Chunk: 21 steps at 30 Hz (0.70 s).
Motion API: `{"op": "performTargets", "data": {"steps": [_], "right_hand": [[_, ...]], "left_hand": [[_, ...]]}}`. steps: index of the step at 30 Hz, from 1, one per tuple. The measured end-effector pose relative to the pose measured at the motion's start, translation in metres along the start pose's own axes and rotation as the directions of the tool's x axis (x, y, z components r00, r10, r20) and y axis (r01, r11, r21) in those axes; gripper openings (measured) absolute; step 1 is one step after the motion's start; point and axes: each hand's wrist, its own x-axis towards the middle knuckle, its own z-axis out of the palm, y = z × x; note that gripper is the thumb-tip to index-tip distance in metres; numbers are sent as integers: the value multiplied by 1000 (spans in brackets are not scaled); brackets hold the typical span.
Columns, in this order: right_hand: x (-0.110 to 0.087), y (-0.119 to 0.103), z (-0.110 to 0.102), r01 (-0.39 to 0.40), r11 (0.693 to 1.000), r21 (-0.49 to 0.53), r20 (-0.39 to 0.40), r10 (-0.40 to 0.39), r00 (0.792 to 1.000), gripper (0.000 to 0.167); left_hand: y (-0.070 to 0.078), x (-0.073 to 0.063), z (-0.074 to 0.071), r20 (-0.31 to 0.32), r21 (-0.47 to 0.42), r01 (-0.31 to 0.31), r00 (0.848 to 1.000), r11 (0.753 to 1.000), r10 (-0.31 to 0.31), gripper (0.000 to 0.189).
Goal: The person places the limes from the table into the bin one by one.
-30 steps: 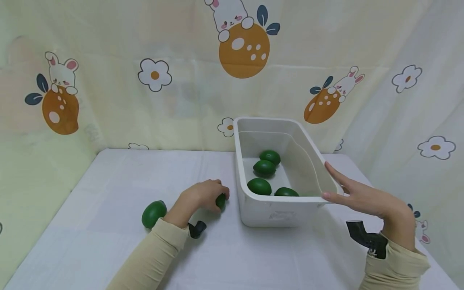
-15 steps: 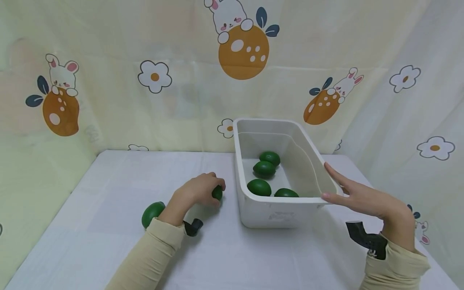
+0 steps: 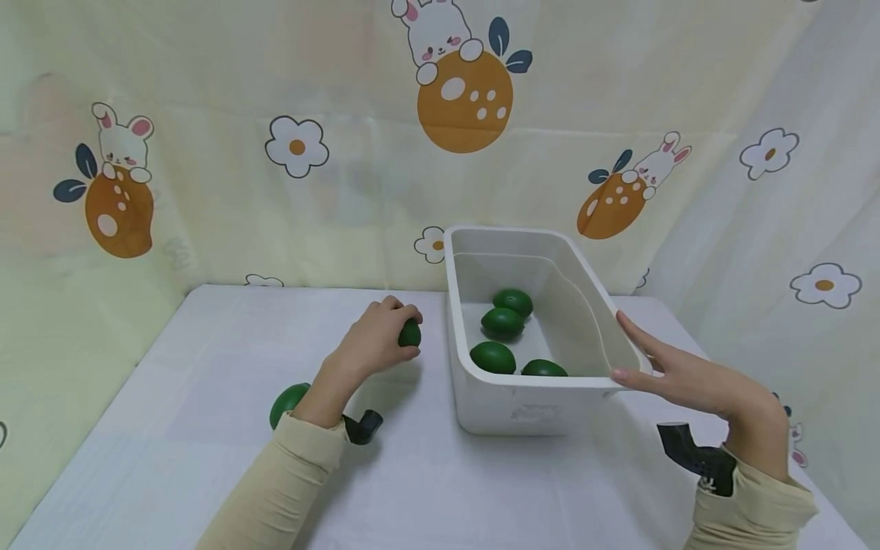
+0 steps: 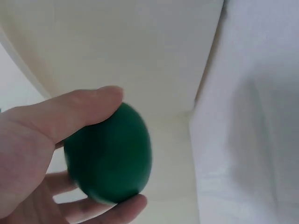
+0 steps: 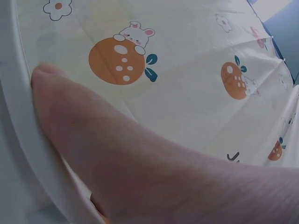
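Note:
My left hand [image 3: 374, 336] grips a green lime [image 3: 410, 334] just left of the white bin, raised off the tabletop. In the left wrist view, the thumb and fingertips hold the lime [image 4: 112, 158] from opposite sides. A second lime [image 3: 289, 403] lies on the table, partly hidden behind my left wrist. Inside the white plastic bin [image 3: 505, 405] sit several more limes [image 3: 503, 322]. At the bin's near right corner my right hand [image 3: 694, 374] touches the rim, thumb and index finger extended. Its other fingers are mostly hidden.
A white cloth covers the table [image 3: 206, 473]. Behind it hangs a pale curtain [image 3: 344, 214] printed with rabbits and flowers, close to the bin's far side. A black wrist mount [image 3: 694, 457] shows on the right arm, another [image 3: 363, 426] on the left.
My left hand has lifted the lime and moved away from me, slightly left, its shadow now apart below it. The bin and right hand have stayed put.

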Motion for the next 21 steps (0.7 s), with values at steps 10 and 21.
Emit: {"op": "performTargets", "data": {"steps": [10,21], "right_hand": [[-1,0,0,3,1000,-2,-4,-3,1000,85],[-1,0,1,3,1000,2,-2,-3,1000,85]], "left_hand": [[11,0,-10,-254,-127,13,966,992,-45,42],[32,-10,-26,-509,-164,-141,860,976,38,40]]}}
